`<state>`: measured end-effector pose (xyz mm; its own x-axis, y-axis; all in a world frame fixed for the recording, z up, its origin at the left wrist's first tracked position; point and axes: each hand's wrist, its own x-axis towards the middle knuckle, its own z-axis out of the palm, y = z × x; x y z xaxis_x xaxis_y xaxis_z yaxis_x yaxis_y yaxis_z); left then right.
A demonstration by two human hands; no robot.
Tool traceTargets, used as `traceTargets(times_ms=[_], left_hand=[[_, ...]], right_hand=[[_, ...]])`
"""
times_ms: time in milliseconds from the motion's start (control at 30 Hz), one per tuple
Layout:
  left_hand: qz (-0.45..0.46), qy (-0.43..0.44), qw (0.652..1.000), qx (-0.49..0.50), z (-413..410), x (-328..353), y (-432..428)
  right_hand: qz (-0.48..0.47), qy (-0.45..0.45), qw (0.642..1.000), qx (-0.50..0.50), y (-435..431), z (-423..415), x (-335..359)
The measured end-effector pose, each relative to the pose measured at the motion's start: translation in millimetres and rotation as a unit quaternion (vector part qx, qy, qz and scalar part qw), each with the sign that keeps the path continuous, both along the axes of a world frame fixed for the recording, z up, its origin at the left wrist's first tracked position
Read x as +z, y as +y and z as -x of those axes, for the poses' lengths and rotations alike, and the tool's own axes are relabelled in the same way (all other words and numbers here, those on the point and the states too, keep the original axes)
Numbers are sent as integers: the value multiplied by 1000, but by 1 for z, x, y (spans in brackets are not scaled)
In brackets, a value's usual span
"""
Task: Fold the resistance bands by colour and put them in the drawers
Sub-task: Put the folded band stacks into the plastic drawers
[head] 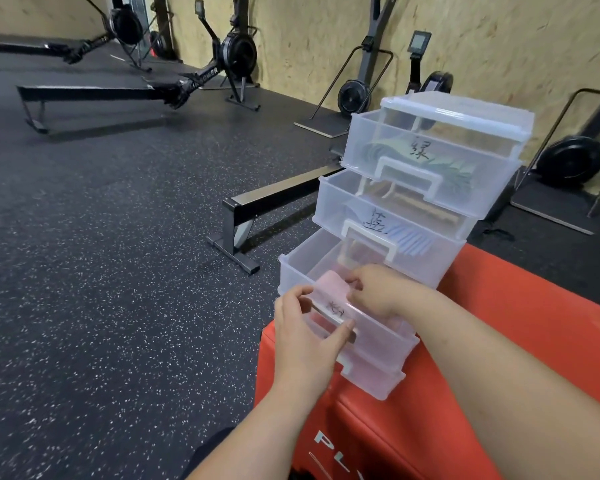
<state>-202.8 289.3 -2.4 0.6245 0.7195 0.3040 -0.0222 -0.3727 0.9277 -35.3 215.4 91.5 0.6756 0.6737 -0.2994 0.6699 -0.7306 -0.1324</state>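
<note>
Looked down, from the head camera, on a clear drawer unit [499, 126] set on a red box [465, 341]. Gripped the front wall of the lowest drawer [378, 337] with the left hand [309, 327], with fingers curled over the rim and the thumb on the handle. Pinched a folded pink band [329, 287] with the right hand [378, 289], just inside that drawer, directly beyond the left hand and against the front wall. Could not tell whether the band lay on the drawer bottom or hung a little above it.

Seemed to be near the end of the task. Showed green bands [447, 168] in the top drawer [378, 133] and blue bands [413, 237] in the middle drawer [336, 202], both above and beyond the right hand, each drawer marked with a handwritten sign. Showed no loose bands near either hand. Probably left only to release the pink band and to push in the three drawers, all standing pulled out, the lowest the most.

Left little room above the right hand, with the handle and bottom of the middle drawer close over the knuckles; called, probably, for a low and flat way out toward the body. Seemed to reach, with the lowest drawer, past the edge of the red box under the left hand, so asked for only gentle pressing down, to avoid tipping the unit. Offered wide open floor [118, 237] to the left of the left hand, with a black rail [274, 192] of a rowing machine well apart beyond it.
</note>
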Motion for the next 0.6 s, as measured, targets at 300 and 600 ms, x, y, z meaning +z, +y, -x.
traceTargets(times_ms=[300,600], left_hand=[[-6,7,1000,4,-9,1,1],[-49,61,997,-12,-54,18,7]], right_hand=[[-175,16,984,-8,-67,55,36],[-430,-76,894,-104,-166,69,16]])
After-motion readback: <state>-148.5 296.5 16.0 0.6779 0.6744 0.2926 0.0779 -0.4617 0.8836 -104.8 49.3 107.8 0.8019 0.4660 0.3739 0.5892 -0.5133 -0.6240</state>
